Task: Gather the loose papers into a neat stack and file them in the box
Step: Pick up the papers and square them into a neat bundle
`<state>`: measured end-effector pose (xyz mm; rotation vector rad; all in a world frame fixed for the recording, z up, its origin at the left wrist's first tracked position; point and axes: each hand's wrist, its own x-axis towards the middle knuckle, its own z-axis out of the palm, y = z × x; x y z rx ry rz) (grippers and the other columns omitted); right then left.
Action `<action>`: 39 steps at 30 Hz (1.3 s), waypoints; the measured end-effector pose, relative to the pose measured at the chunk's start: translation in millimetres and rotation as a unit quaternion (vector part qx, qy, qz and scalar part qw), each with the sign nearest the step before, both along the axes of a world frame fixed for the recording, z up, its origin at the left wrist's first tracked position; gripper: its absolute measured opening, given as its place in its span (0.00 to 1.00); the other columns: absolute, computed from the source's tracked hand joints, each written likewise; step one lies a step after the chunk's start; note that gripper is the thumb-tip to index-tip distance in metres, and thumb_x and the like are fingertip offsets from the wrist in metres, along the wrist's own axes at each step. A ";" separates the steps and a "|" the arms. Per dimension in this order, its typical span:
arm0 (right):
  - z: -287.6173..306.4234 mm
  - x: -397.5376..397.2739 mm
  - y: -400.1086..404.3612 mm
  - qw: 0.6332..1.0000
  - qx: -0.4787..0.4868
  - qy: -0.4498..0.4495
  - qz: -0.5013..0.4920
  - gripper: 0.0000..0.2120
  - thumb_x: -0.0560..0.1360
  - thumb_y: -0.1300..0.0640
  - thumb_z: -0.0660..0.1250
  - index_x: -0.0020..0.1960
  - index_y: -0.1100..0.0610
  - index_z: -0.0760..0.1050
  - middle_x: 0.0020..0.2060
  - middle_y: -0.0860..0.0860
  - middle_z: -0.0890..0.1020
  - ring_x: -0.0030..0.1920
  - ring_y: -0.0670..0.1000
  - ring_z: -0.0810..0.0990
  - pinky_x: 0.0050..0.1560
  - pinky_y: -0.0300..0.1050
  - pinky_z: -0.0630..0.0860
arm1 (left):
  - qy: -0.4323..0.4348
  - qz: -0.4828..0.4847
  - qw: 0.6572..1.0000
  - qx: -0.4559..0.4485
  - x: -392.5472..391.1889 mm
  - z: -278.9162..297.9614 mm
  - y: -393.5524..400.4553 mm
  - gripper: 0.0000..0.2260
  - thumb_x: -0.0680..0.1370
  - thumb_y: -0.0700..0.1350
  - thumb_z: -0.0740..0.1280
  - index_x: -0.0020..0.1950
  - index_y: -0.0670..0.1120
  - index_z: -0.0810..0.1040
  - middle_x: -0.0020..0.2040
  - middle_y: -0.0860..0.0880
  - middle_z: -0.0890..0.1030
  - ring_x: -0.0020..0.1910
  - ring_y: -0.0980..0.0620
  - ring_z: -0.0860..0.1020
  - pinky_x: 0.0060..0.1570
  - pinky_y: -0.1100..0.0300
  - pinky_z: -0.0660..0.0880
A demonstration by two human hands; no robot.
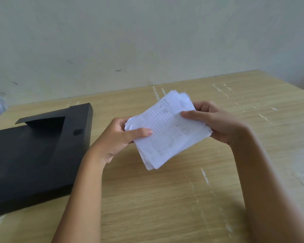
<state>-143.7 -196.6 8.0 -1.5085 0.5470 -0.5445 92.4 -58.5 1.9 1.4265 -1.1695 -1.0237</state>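
White lined receipt slips (pixel 167 132) — light, floppy, unevenly stacked — are held above the wooden table (pixel 165 199), pinched at opposite edges by left hand (pixel 119 137) and right hand (pixel 216 120); black file box (pixel 33 155) lies left.

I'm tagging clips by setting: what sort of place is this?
Probably a plain office or home desk: a wooden table against a bare wall, a black file box, and lined forms held in both hands.

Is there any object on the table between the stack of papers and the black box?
Nothing visible. The papers are held above the table by the left hand and right hand; only the left hand lies toward the black box, with bare tabletop between.
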 end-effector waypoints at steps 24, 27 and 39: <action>-25.7 38.1 4.4 0.992 0.043 -0.067 -0.093 0.18 0.72 0.62 0.76 0.61 0.63 0.79 0.55 0.58 0.85 0.57 0.58 0.84 0.55 0.53 0.82 | -0.051 0.178 0.979 -0.081 -18.0 -17.9 -23.3 0.10 0.79 0.50 0.71 0.54 0.45 0.79 0.46 0.50 0.84 0.45 0.48 0.83 0.41 0.48 0.79; -25.5 48.7 10.7 0.972 -0.039 -0.023 -0.232 0.12 0.71 0.58 0.78 0.53 0.55 0.81 0.47 0.51 0.87 0.49 0.53 0.86 0.49 0.51 0.84 | -0.123 0.206 0.961 -0.134 -26.2 -20.2 -23.7 0.07 0.77 0.44 0.73 0.55 0.49 0.79 0.48 0.51 0.86 0.49 0.49 0.84 0.48 0.47 0.81; -37.6 65.7 19.7 0.952 -0.153 0.029 -0.264 0.08 0.71 0.55 0.78 0.44 0.54 0.80 0.38 0.51 0.84 0.38 0.48 0.85 0.32 0.39 0.80 | -0.170 0.291 0.932 -0.131 -21.7 -46.2 -35.7 0.07 0.78 0.46 0.72 0.52 0.47 0.78 0.42 0.53 0.82 0.40 0.54 0.79 0.40 0.60 0.74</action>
